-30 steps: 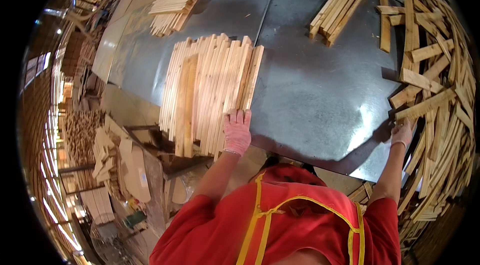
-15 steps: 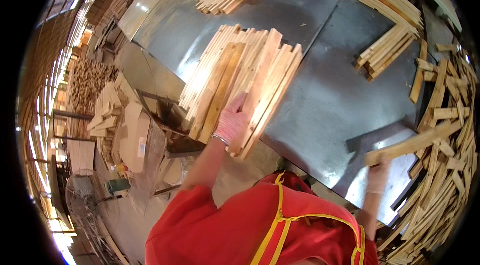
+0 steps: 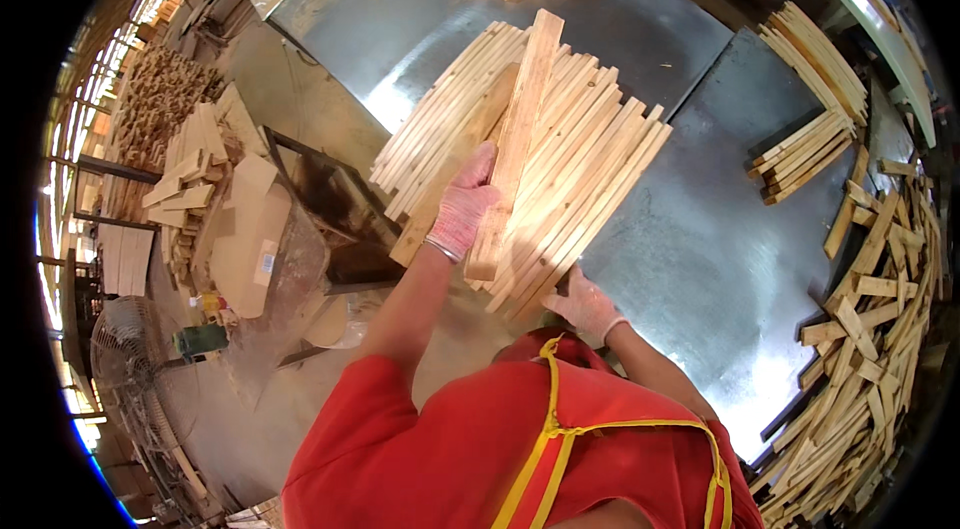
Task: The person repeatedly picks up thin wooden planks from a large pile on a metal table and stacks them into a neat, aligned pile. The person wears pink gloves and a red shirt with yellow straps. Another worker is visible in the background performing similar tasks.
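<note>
The left hand, in a pale knit glove with the forearm bare, reaches forward, fingers clamped around one long, flat, pale wooden slat lying on top of a fanned stack of similar rough-sawn slats. That stack sits at the near edge of the grey sheet-metal table. The right hand, gloved alike, presses against the stack's near ends, fingers spread. Three smaller slat bundles lie toward the table's far and right edges; loose offcuts pile beyond its right side.
</note>
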Tool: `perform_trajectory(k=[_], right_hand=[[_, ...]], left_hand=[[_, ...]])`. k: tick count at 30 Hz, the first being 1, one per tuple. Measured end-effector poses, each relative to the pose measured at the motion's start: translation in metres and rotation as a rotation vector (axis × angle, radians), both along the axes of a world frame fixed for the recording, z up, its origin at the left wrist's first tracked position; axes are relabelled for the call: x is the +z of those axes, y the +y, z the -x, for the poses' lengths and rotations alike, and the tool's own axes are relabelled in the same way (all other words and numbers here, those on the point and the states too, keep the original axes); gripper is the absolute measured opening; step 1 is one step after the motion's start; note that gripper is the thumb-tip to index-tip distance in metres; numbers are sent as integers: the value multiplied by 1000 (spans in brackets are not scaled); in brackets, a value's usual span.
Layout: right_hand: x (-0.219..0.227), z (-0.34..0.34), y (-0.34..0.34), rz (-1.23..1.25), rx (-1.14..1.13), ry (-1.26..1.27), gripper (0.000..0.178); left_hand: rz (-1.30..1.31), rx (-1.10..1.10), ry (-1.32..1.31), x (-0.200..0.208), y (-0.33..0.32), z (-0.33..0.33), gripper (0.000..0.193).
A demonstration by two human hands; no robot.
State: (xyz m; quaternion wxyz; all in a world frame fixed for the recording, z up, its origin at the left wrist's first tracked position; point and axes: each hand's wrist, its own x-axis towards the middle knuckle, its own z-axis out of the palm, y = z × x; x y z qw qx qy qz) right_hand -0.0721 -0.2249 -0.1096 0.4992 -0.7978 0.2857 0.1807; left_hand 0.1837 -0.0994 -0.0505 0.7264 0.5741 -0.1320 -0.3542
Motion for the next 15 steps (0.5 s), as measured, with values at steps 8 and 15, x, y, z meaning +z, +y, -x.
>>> perform_trajectory(k=[8, 15], right_hand=[[-11, 98, -65, -492, -590, -67, 69], [5, 205, -43, -853, -568, -496, 97]], left_hand=[[-80, -126, -161, 12, -40, 41, 80], [52, -429, 67, 16, -122, 174, 90]])
